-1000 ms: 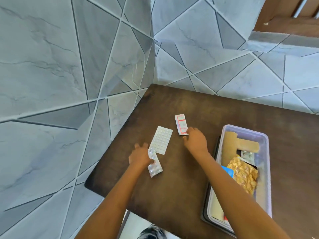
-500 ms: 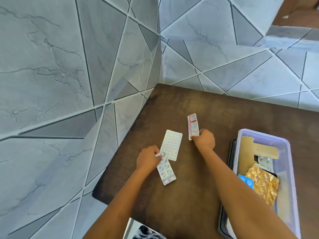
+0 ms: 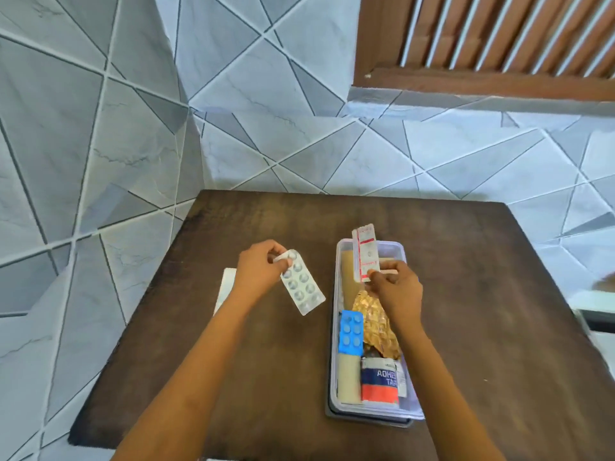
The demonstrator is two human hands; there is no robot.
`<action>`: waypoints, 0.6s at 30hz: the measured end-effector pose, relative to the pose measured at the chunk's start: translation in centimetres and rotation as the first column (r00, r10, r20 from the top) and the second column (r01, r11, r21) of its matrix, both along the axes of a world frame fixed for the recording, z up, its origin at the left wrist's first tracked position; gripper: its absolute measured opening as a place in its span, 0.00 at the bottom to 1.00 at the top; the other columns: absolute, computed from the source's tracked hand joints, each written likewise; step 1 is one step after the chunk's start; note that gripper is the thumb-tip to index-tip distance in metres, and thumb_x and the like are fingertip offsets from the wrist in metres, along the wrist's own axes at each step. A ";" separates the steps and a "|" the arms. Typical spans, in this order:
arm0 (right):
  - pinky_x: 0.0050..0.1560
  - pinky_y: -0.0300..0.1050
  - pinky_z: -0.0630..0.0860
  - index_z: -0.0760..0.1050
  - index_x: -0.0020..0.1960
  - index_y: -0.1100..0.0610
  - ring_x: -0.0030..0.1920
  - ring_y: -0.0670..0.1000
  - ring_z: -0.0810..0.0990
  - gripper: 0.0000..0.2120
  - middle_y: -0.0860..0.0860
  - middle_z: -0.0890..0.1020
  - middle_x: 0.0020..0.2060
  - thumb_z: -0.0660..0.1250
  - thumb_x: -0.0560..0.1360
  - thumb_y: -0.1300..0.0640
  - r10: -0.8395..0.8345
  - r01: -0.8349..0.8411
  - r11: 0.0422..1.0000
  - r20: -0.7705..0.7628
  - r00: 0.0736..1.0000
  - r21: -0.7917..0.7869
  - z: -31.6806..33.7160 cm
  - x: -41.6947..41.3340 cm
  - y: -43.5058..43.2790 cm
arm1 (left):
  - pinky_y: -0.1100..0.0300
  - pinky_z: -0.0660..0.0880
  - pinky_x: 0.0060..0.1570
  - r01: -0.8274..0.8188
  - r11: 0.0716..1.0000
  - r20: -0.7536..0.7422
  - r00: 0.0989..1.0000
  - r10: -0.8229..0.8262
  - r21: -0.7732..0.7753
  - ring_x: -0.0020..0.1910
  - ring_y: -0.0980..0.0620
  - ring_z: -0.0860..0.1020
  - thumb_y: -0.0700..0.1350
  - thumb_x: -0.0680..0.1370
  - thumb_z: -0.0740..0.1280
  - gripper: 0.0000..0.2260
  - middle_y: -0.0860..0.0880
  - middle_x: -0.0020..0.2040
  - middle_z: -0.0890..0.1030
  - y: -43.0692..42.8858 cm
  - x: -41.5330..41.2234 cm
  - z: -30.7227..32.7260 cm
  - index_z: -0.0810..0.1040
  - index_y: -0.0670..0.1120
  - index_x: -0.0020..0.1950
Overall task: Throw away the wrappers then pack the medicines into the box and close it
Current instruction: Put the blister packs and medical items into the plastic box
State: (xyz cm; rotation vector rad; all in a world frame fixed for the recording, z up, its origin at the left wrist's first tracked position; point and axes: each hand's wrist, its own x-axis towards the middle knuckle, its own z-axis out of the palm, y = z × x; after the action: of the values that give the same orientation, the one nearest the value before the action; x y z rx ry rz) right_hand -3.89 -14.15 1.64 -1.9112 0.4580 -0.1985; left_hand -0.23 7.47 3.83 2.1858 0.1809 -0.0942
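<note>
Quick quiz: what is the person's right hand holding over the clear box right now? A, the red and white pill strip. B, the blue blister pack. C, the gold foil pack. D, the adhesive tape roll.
A: the right hand pinches the red and white pill strip upright above the clear box, while the other packs lie inside it.

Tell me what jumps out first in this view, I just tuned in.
Two hands in mid-table, each holding a pill strip: the left hand grips a silver blister above the wood, and the right hand holds a red-and-white strip upright over the clear box. Inside the box lie a blue blister and gold foil.
</note>
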 end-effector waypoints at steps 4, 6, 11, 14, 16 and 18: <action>0.43 0.51 0.80 0.72 0.51 0.60 0.39 0.60 0.83 0.09 0.61 0.84 0.39 0.66 0.72 0.62 -0.073 0.056 0.989 -0.123 0.990 -0.134 -2.0 -1.6 -3.5 | 0.45 0.80 0.51 0.085 0.996 0.012 0.996 -0.085 0.017 0.47 0.45 0.82 0.40 0.73 0.69 0.03 0.41 0.47 0.84 -4.4 -0.1 0.5 0.76 0.46 0.44; 0.44 0.49 0.78 0.71 0.55 0.63 0.44 0.62 0.82 0.12 0.63 0.83 0.43 0.64 0.73 0.60 -0.041 -0.014 0.959 -0.188 0.981 -0.283 -2.7 -1.5 -3.7 | 0.45 0.80 0.51 0.101 0.994 0.027 0.994 -0.101 0.029 0.47 0.44 0.82 0.40 0.73 0.69 0.02 0.42 0.46 0.83 -5.8 -0.6 0.5 0.77 0.46 0.43; 0.49 0.48 0.77 0.75 0.57 0.60 0.53 0.58 0.81 0.12 0.58 0.82 0.54 0.57 0.77 0.63 0.069 -0.348 0.649 -0.403 0.912 -0.676 -1.8 -0.6 -3.4 | 0.45 0.80 0.51 0.111 0.993 0.004 0.994 -0.111 0.050 0.49 0.44 0.82 0.40 0.73 0.69 0.03 0.41 0.48 0.83 -7.7 -1.5 0.2 0.79 0.43 0.46; 0.48 0.46 0.77 0.77 0.55 0.60 0.52 0.56 0.81 0.12 0.56 0.82 0.53 0.57 0.77 0.63 0.083 -0.424 0.570 -0.465 0.882 -0.704 -1.4 -0.4 -4.2 | 0.44 0.80 0.50 0.101 0.994 0.006 0.995 -0.101 0.047 0.48 0.43 0.82 0.40 0.72 0.70 0.03 0.44 0.44 0.82 -8.6 -1.8 -0.1 0.78 0.46 0.42; 0.48 0.47 0.77 0.77 0.54 0.60 0.52 0.57 0.81 0.12 0.57 0.82 0.53 0.56 0.78 0.61 0.104 -0.448 0.584 -0.485 0.868 -0.677 -1.3 -0.6 -4.9 | 0.43 0.80 0.49 0.105 0.993 0.014 0.994 -0.105 0.050 0.47 0.43 0.82 0.40 0.72 0.70 0.02 0.44 0.43 0.83 -9.2 -1.7 -0.4 0.79 0.45 0.43; 0.47 0.46 0.77 0.78 0.53 0.60 0.51 0.57 0.82 0.12 0.56 0.83 0.52 0.57 0.77 0.61 0.121 -0.469 0.581 -0.499 0.858 -0.665 -1.2 -0.7 -5.3 | 0.44 0.80 0.49 0.111 0.992 0.018 0.993 -0.113 0.066 0.47 0.43 0.82 0.40 0.73 0.70 0.03 0.42 0.45 0.84 -10.0 -1.5 -0.7 0.80 0.43 0.46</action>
State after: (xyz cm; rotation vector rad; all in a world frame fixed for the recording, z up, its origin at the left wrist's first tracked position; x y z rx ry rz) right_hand -4.61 -19.47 0.45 -2.8916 0.3143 0.3076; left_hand -1.72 -2.51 3.08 2.2603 0.0495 -0.1295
